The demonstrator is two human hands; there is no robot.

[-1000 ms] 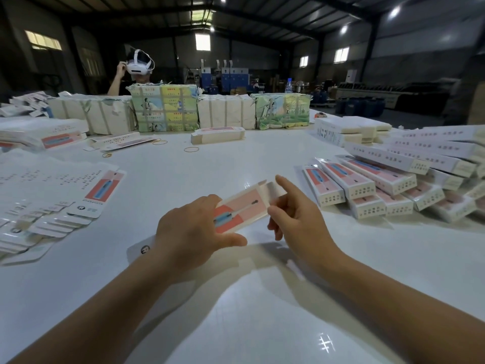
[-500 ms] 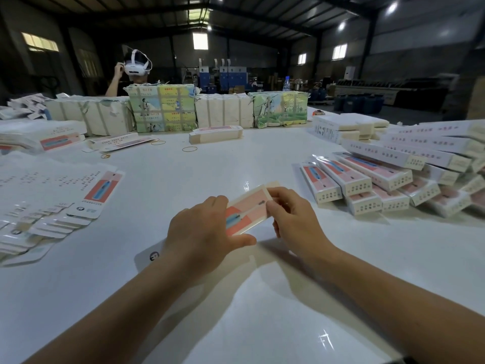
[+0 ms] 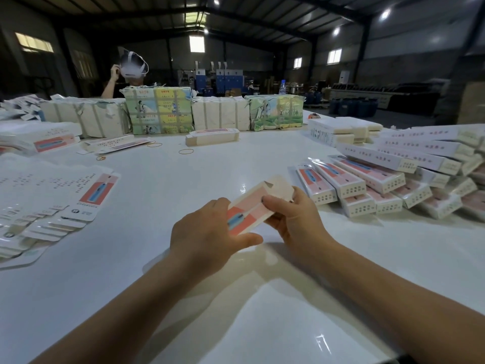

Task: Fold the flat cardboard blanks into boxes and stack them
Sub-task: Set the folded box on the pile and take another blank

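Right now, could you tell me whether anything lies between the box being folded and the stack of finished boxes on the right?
Nothing visible does: only bare table separates the box, held in both hands, from the stack of boxes.

Dim hall, glare on table (image 3: 322, 340)

box (image 3: 250, 206): near end hidden behind left hand (image 3: 210, 237)
blanks (image 3: 39, 206): cut by left frame edge
folded boxes (image 3: 393, 179): pile runs off right edge
print on boxes: too small to read
far person (image 3: 126, 77): body hidden behind bundles (image 3: 157, 111)
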